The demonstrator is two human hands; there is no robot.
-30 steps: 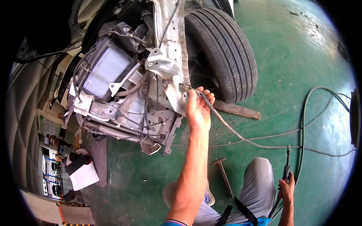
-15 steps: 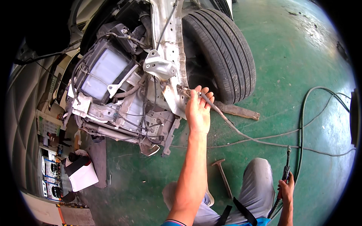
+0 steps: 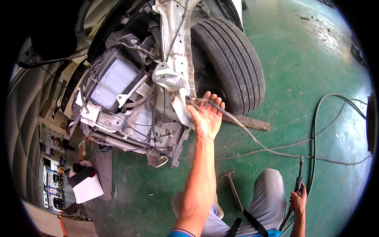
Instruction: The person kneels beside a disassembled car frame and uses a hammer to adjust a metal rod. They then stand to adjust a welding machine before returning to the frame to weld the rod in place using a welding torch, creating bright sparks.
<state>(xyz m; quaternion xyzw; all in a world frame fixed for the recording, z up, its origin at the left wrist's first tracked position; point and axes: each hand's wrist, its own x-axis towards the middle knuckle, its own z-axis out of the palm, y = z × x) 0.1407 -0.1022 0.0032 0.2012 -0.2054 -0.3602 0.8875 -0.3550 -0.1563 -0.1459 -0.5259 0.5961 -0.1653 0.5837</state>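
A metal clamp [image 3: 200,101] with a grey cable [image 3: 242,129] running from it bites the lower end of the car's bare metal rail [image 3: 181,71]. Right at it, my left hand [image 3: 209,122] is palm up, its thumb apart and its fingers stretched out behind the clamp and cable end; some finger contact is hidden. Low on the right, my right hand [image 3: 299,201] grips a welding torch [image 3: 299,179], nozzle pointing up. A silver bracket [image 3: 167,77] sticks out of the rail above the clamp.
A tyre [image 3: 237,65] stands beside the rail, with a flat wooden strip [image 3: 252,122] below it. On the green floor lie a hammer [image 3: 233,189] near my knee and a hose [image 3: 314,130] at right. Left are the stripped car front [image 3: 114,83] and a white sheet [image 3: 87,191].
My left thumb has swung down and away from the fingers, and the hand has opened around the clamp. The view has shifted slightly. My right hand still holds the torch.
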